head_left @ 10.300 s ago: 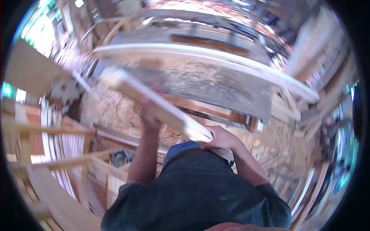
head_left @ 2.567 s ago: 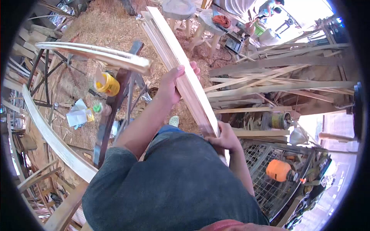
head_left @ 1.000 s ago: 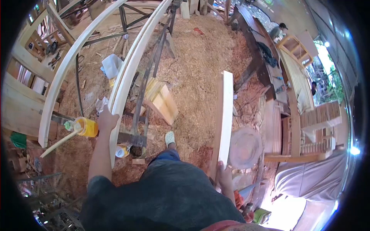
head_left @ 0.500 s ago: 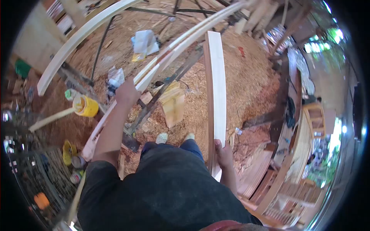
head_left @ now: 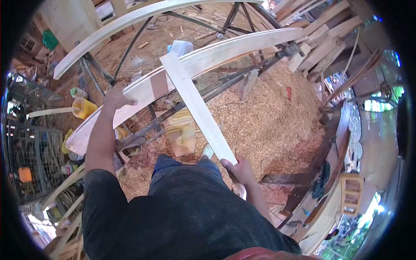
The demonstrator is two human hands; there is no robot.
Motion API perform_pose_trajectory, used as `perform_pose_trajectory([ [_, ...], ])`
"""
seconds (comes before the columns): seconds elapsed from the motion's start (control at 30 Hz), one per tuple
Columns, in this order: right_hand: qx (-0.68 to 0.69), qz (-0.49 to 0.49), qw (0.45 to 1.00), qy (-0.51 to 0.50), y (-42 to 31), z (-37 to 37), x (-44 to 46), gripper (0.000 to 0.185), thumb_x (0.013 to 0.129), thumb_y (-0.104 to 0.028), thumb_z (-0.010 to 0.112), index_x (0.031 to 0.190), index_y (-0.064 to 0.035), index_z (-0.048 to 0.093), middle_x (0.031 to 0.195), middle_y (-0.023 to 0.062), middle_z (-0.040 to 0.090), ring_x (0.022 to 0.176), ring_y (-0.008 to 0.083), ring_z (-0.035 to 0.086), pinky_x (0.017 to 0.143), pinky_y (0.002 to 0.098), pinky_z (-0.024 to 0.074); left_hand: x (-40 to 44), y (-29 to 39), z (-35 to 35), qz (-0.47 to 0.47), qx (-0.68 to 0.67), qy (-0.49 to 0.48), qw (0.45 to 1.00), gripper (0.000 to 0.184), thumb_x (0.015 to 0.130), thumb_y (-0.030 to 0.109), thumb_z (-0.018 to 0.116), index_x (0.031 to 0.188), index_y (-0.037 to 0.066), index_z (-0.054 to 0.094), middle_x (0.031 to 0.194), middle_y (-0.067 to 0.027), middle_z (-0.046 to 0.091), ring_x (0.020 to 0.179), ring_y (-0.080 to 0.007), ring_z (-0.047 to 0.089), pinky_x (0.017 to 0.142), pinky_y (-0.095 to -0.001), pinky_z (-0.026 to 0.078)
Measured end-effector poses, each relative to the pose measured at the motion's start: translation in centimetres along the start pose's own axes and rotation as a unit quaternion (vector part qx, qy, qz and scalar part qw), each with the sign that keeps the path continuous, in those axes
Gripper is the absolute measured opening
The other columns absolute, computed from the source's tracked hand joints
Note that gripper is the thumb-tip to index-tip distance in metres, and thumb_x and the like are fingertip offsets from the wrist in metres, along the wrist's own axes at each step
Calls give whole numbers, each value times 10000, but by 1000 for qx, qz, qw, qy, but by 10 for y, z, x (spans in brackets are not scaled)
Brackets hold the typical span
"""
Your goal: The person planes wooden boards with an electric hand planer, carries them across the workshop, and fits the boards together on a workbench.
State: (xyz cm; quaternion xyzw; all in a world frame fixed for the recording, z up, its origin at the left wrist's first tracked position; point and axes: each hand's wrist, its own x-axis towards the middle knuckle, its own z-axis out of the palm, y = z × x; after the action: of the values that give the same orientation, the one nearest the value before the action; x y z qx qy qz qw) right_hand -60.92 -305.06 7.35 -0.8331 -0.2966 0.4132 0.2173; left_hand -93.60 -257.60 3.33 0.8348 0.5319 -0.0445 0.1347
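Note:
A long pale wooden plank (head_left: pixel 208 58) runs from the lower left to the upper right, its broad face toward me with a darker reddish patch. My left hand (head_left: pixel 117 99) grips its upper edge near the left end, thumb on the face. In my right hand (head_left: pixel 242 170) is a shorter, narrow board (head_left: pixel 197 106), held near its close end. That board slants up and left, and its far end overlaps the plank in view; I cannot tell if they touch. Dark trestle bars (head_left: pixel 173 110) run below the plank.
Wood shavings (head_left: pixel 268 117) cover the floor. Beyond lies another long pale strip (head_left: pixel 112 30) on a metal stand. A yellow bucket (head_left: pixel 84 107) with a stick is at left, and stacked timber (head_left: pixel 320 52) stands upper right. Cut wood pieces (head_left: pixel 181 134) lie near my feet.
The long plank now shows its broad face instead of its edge. The board in my right hand has swung left, its far end over the plank. My view has shifted too.

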Motion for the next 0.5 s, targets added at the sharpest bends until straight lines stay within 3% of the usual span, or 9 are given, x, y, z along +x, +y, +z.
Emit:
perform_pose_trajectory([
  [0.1,-23,33,999,-26,-19,-46,0,655,841,-580,794,1074,27,717,801,161,717,730,237,693,701,380,544,-3,7,-9,13,9,-45,999,908,555,656,902,1206,50,718,1166,-237,724,1100,-411,686,978,-465,521],
  [0.23,-114,-16,993,21,-27,-62,13,586,824,-494,844,1059,28,714,786,168,717,719,242,696,673,393,535,19,-29,32,6,-40,-141,989,867,586,684,882,1167,53,754,1156,-211,739,1087,-391,692,974,-447,516],
  [0.37,-248,-59,965,64,-49,-43,29,668,763,-568,860,1034,23,709,811,226,722,758,363,730,681,454,545,35,-51,55,23,-171,-245,954,930,613,708,858,1232,26,728,1252,-229,700,1157,-366,670,982,-410,515],
  [0.4,-215,-61,972,73,-70,-32,27,688,739,-596,860,1005,17,698,789,232,708,757,413,716,672,476,541,38,-55,59,24,-178,-268,946,935,618,709,856,1245,28,723,1257,-230,699,1155,-362,672,984,-409,514],
  [0.47,-239,-89,963,86,-90,-18,39,696,724,-606,864,988,14,689,787,229,705,774,414,717,681,479,541,44,-55,57,46,-187,-296,935,937,641,707,846,1285,41,704,1265,-233,696,1158,-358,673,1008,-425,507],
  [0.5,-247,-102,960,89,-101,-10,41,701,716,-611,865,980,13,685,786,227,704,783,415,718,685,480,540,39,-56,64,44,-172,-257,950,923,648,702,845,1283,47,705,1263,-229,698,1158,-363,672,1012,-433,505],
])
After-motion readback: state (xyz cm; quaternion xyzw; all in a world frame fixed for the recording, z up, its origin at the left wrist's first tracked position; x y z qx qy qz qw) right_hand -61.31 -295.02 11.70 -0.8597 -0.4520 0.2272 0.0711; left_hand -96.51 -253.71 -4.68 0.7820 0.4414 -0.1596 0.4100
